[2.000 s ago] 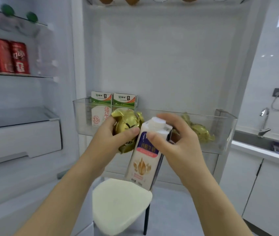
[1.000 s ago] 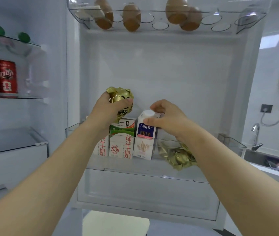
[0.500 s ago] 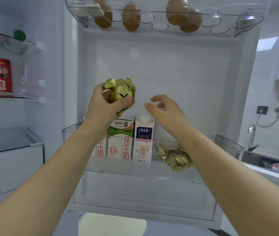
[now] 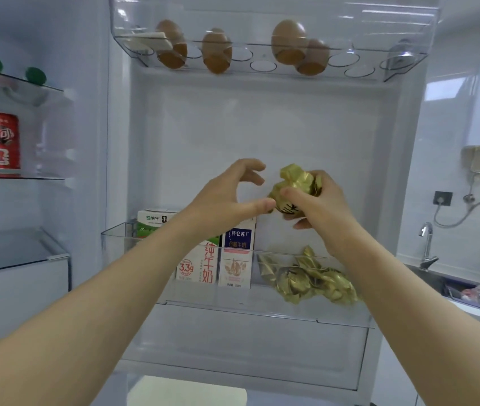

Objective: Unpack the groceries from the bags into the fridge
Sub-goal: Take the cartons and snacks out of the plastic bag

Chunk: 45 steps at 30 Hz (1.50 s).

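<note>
**Head view.** A crumpled gold foil packet [image 4: 293,186] is gripped in the right hand [image 4: 322,202], whose fingers are curled round the creased, glossy wrapping. Dark print is seen on the packet's lower face. The left hand [image 4: 227,197] is held wide, its fingers spread and loosely curved round nothing, with the thumb tip lying against the packet's left edge.

The packet is held in front of the smooth white fridge door [image 4: 262,127], above the right part of the door bin [image 4: 121,238], a trough of clear, hard plastic. In the bin, three box-shaped cartons are stood upright side by side:
- a green-topped carton [image 4: 152,219] at the left, largely hidden by the left forearm;
- a white carton [image 4: 199,269] with red lettering;
- a blue-topped carton [image 4: 237,259] bearing a nut picture.

To their right, a heap [image 4: 306,281] of similarly wrinkled gold foil is piled on the bin floor.

At the top, four brown, oval eggs [image 4: 288,41] are seated in the round holes of a transparent egg tray [image 4: 262,65]. At the left, cylindrical red cans [image 4: 2,142] are stood on a glass shelf [image 4: 42,178].
</note>
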Each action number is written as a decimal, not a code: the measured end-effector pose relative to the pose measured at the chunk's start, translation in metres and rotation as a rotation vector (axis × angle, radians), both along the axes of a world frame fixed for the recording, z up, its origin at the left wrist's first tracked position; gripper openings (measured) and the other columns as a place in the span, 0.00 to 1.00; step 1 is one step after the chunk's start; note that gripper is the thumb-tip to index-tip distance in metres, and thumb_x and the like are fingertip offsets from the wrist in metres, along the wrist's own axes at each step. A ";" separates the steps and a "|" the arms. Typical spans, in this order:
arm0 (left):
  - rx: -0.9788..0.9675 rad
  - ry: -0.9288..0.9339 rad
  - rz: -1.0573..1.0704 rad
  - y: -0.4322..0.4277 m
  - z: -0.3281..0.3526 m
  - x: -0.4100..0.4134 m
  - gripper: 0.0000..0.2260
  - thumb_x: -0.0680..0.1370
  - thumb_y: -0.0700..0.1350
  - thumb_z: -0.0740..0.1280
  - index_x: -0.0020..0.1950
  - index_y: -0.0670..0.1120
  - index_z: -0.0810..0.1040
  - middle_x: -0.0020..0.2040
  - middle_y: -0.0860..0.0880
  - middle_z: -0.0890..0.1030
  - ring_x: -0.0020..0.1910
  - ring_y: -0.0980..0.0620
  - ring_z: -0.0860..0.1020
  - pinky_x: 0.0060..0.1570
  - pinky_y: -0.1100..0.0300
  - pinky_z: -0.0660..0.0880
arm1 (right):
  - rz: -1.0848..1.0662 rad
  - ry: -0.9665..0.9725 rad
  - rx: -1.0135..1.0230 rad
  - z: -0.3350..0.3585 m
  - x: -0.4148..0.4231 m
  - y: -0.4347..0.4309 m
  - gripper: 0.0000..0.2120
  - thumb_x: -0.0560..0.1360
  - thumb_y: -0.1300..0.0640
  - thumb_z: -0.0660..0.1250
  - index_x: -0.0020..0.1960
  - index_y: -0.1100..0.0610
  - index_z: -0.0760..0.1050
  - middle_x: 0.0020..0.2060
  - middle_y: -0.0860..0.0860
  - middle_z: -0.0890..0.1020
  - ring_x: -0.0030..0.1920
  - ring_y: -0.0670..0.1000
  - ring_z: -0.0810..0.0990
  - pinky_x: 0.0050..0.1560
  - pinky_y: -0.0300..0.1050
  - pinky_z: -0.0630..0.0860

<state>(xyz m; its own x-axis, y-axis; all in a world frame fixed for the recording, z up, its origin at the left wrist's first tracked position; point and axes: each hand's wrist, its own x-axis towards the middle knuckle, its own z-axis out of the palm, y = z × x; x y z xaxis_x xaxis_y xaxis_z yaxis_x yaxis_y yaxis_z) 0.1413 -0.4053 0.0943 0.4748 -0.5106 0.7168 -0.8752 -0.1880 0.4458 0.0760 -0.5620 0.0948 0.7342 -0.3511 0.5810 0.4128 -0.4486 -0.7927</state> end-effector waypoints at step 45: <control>0.655 -0.119 0.372 -0.032 -0.014 0.011 0.12 0.80 0.47 0.56 0.61 0.56 0.74 0.64 0.56 0.68 0.65 0.51 0.59 0.55 0.58 0.60 | -0.315 0.845 -1.188 -0.007 0.003 -0.026 0.12 0.74 0.49 0.60 0.49 0.52 0.79 0.48 0.52 0.75 0.57 0.54 0.64 0.58 0.49 0.61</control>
